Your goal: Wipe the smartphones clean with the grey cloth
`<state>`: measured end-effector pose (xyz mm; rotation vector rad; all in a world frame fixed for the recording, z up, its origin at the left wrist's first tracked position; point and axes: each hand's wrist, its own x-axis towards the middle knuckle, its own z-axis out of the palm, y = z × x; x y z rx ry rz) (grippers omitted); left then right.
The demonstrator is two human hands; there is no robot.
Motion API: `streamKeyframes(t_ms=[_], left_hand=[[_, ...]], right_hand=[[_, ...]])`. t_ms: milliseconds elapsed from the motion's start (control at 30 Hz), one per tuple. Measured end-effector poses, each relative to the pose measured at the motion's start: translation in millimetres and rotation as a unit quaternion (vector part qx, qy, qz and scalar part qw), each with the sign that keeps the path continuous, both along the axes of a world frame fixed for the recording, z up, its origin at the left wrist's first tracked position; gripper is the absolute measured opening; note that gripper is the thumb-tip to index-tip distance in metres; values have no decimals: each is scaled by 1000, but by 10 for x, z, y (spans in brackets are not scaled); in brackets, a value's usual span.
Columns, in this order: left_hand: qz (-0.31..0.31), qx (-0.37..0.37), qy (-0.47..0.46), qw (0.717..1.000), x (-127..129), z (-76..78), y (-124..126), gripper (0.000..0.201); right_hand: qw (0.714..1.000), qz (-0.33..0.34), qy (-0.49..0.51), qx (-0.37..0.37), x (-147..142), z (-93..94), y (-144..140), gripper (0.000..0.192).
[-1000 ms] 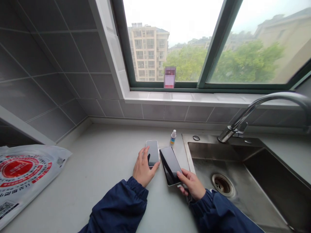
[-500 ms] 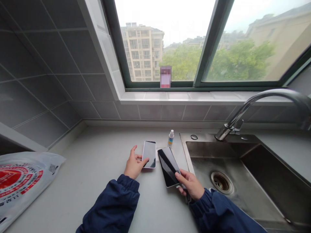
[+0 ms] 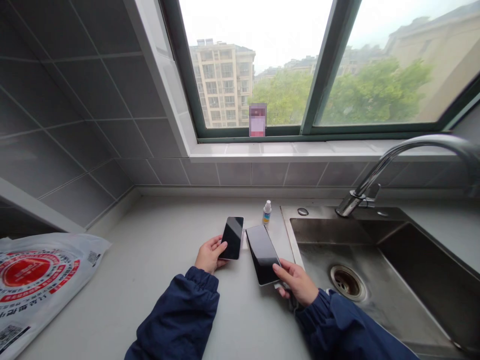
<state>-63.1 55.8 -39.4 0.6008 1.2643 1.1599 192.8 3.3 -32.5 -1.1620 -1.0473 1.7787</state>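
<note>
My left hand (image 3: 210,254) is closed on the left side of a smaller phone (image 3: 233,238), thumb over the dark glossy screen and fingers underneath. That phone is tilted a little above the counter. In my right hand (image 3: 296,281) is a larger phone (image 3: 262,255), gripped at its lower right corner with the thumb on the screen. A crumpled greyish cloth-like piece (image 3: 288,290) shows below the right fingers; most of it is hidden. Behind the larger phone a small white bottle (image 3: 267,212) with a blue and yellow label stands upright.
A steel sink (image 3: 294,235) with a chrome faucet (image 3: 375,172) lies to the right. At the left edge a white plastic bag (image 3: 71,245) with red print rests on the pale counter (image 3: 165,225). Behind are a tiled wall and a window (image 3: 225,132).
My left fingers have closed round the smaller phone and tilted it, so its screen now looks dark instead of pale. The larger phone stays in my right hand. The view has shifted slightly.
</note>
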Motion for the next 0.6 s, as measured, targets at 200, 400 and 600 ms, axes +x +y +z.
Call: streamKeyframes(t_ms=[200, 400, 600], left_hand=[[2, 44, -86, 995, 34, 78, -56, 56], [-67, 62, -164, 982, 97, 133, -155, 57], [-86, 87, -218, 968, 133, 155, -167, 75]], right_hand=[[1000, -8, 2, 9, -58, 26, 34, 57], [1000, -28, -9, 10, -166, 4, 144, 53], [999, -24, -35, 13, -226, -39, 222, 52]])
